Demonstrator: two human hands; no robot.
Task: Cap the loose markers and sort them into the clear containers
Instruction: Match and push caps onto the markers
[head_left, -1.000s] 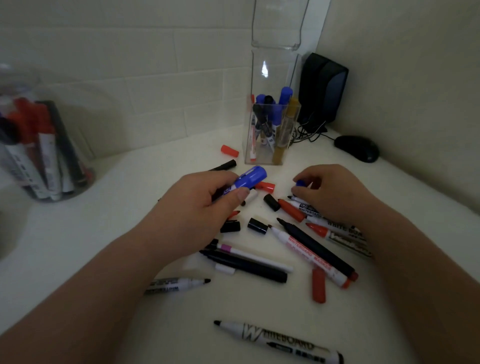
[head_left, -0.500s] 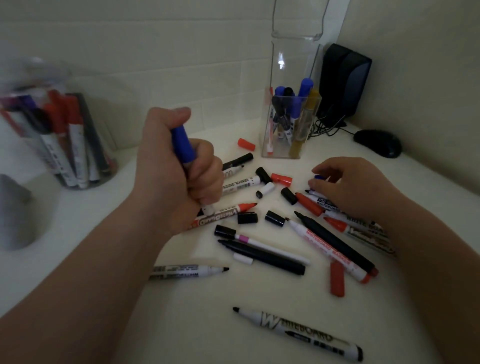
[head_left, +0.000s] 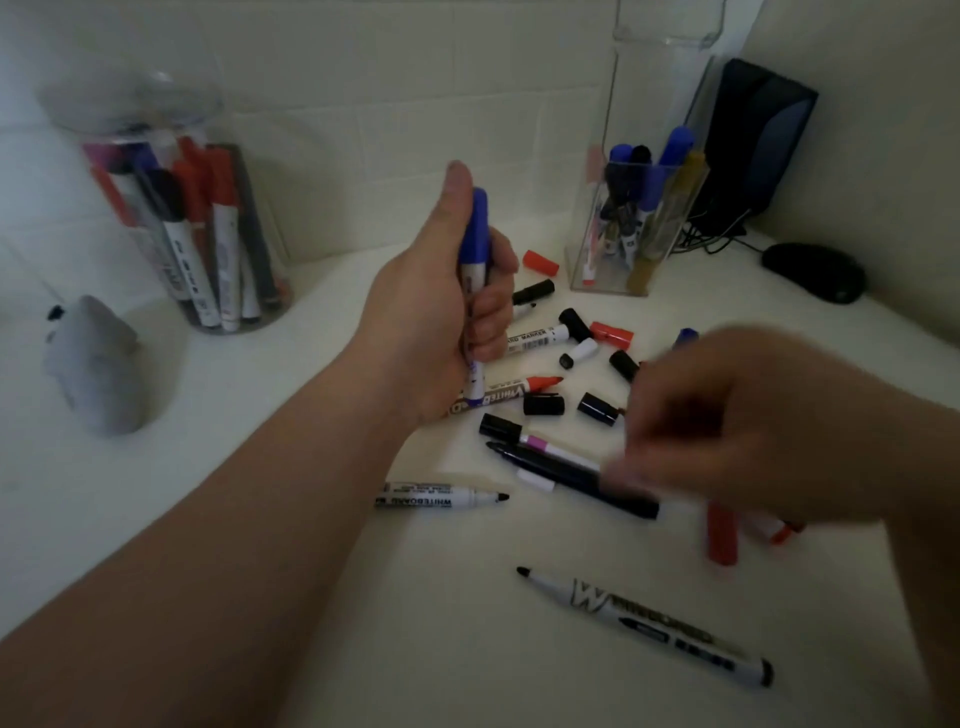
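Step, my read: blue marker (head_left: 474, 270) looks capped, sort pending. L hand (head_left: 441, 322) fist curled round the barrel, marker upright, thumb along the cap. Next prob: drop it in a container, either round jar (head_left: 208, 234) left of the fingers or square holder (head_left: 634, 228) right of them, which has blues. Uncapped markers (head_left: 441, 494) + loose caps (head_left: 544, 405) below/right of the L fingers. R hand (head_left: 753, 431) blurred over the pile, fingers: can't tell. White counter (head_left: 260, 519), tiled wall (head_left: 363, 104), speaker (head_left: 753, 145) + mouse (head_left: 815, 270) far right.

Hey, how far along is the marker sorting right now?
Partly done: the jar and square holder each hold markers. In hand: the left hand grips a capped blue marker upright; the right hand is blurred, its grip unclear. Left: uncapped markers and loose caps on the table.
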